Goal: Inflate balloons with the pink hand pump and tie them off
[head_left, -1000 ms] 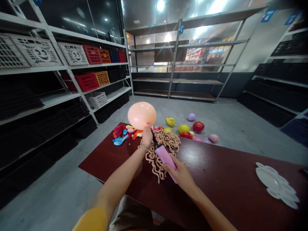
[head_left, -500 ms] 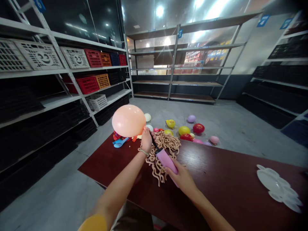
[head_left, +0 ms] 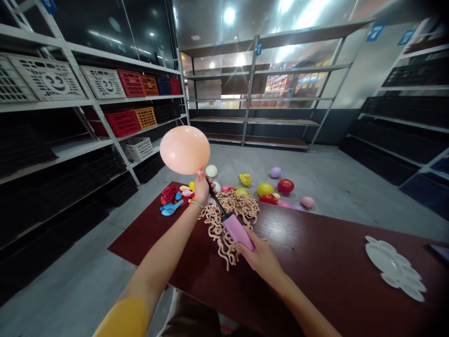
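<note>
An inflated peach-coloured balloon (head_left: 184, 150) stands up from my left hand (head_left: 202, 189), whose fingers are closed round its neck and the black end of a balloon pump. My right hand (head_left: 258, 255) is wrapped round the pink barrel (head_left: 238, 231) of that hand pump. Between the hands the black rod (head_left: 218, 204) shows, pulled partly out of the barrel. Beneath the pump, a heap of curly beige strands (head_left: 242, 206) lies on the dark red table. Uninflated balloons in several colours, blue ones (head_left: 171, 208) among them, lie left of my left hand.
The dark red table (head_left: 308, 267) spans the front, with a white scalloped plate (head_left: 382, 256) at right. Inflated balloons, such as a yellow one (head_left: 265, 189) and a red one (head_left: 286, 186), rest on the floor beyond. Shelving with crates (head_left: 131, 83) stands at left.
My left hand and the balloon have risen away from the right hand. More of the pump's black rod shows now. The view has shifted slightly.
</note>
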The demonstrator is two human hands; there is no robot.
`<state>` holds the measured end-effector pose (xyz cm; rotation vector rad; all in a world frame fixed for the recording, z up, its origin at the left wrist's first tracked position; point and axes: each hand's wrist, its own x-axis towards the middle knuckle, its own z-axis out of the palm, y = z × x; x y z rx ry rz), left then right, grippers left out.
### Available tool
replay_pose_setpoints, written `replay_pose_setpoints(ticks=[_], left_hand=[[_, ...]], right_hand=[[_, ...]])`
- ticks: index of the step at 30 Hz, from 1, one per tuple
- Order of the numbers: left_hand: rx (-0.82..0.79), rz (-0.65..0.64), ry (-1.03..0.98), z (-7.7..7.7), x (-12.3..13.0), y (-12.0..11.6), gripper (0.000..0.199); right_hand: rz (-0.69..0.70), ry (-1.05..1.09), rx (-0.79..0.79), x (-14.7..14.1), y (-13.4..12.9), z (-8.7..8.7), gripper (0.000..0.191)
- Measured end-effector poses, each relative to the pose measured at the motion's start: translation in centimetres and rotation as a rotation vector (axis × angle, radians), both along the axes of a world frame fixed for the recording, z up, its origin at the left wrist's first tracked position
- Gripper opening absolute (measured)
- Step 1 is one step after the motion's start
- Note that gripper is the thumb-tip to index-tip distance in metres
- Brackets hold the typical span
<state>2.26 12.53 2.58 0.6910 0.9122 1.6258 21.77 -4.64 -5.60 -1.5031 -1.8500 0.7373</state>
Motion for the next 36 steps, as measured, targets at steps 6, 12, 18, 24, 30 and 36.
replay_pose_setpoints(ticks=[6, 12, 18, 24, 30, 36], left_hand=[[-0.005, 0.047, 0.001, -1.0, 0.5, -1.1, 0.029], [0.005, -0.061, 0.001, -4.0, 4.5, -4.9, 0.038], [0.017, -0.096, -0.001, -3.2, 4.4, -4.9, 0.037], [0.042, -0.012, -0.014, -1.2, 1.4, -1.8, 0.03], [0.027, 0.035, -0.001, -1.7, 1.9, -2.7, 0.034], [0.053, -0.005, -0.044, -4.0, 5.0, -6.0, 0.035]], right_hand=[[-0.022, -0.063, 0.008, 0.1, 0.0, -0.3, 0.056], [-0.031, -0.022, -0.015, 0.2, 0.1, -0.7, 0.055], [0.008, 0.028, -0.015, 0.3, 0.2, -0.3, 0.055], [-0.011, -0.019, -0.004, 0.3, 0.2, -0.4, 0.059], [-0.022, -0.098, 0.023, 0.3, 0.1, -0.7, 0.057], [-0.056, -0.163, 0.029, 0.6, 0.3, -1.0, 0.057]])
